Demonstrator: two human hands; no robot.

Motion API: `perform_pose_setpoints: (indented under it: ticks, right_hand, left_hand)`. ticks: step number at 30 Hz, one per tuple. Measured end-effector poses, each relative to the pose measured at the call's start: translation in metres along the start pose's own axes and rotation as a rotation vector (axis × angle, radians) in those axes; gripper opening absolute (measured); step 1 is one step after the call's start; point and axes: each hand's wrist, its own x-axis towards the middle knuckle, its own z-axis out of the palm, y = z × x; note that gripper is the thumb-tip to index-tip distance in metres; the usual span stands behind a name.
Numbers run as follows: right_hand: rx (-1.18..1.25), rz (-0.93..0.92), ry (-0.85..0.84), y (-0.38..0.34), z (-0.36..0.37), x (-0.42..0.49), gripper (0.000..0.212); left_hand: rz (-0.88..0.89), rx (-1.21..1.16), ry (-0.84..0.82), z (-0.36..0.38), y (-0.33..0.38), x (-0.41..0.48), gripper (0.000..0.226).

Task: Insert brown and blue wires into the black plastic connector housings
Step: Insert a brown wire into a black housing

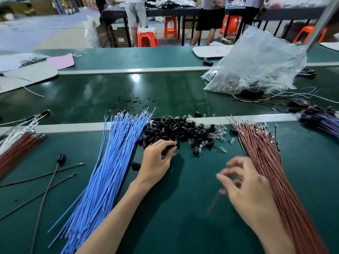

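1. Head view: left hand [157, 160] pinches 1 black housing [171, 146] at the near edge of the housing pile [181, 130], mid-table.
2. Right hand [245, 187] is blurred; I cannot tell whether it grips the single brown wire [213, 201].
3. Best to turn the housing's opening toward the terminal and push straight.
4. Housings look small, dark and tubular; blue wires [117, 162] lie left of the pile, brown wires [271, 171] right.
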Motion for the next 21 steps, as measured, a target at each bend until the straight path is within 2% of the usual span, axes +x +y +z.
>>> perform_pose_setpoints:
  ticks: [3, 5, 10, 13, 15, 17, 21]
  right_hand:
    - [0.400, -0.189, 0.019, -0.029, 0.026, 0.021, 0.039]
    - [0.620, -0.214, 0.022, -0.039, 0.041, 0.043, 0.038]
    - [1.027, -0.048, -0.029, -0.039, 0.077, 0.100, 0.039]
    - [1.282, 0.111, -0.104, -0.027, 0.096, 0.117, 0.033]
    - [1.333, 0.178, -0.172, -0.019, 0.101, 0.121, 0.022]
    - [1.317, 0.167, -0.205, -0.015, 0.103, 0.124, 0.011]
    - [1.164, -0.018, -0.146, -0.018, 0.095, 0.128, 0.007]
  left_hand:
    - [-0.008, -0.060, -0.021, 0.000, -0.001, 0.001, 0.018]
    - [-0.028, -0.110, -0.009, -0.001, -0.002, 0.001, 0.020]
    - [-0.219, -0.344, 0.057, -0.005, -0.004, 0.002, 0.022]
    - [-0.247, -0.372, 0.110, -0.006, -0.005, 0.003, 0.026]
    - [-0.212, -0.309, 0.118, -0.009, -0.006, 0.003, 0.022]
    - [-0.202, -0.260, 0.125, -0.010, -0.007, 0.003, 0.020]
    - [-0.217, -0.294, 0.132, -0.012, -0.007, 0.004, 0.021]
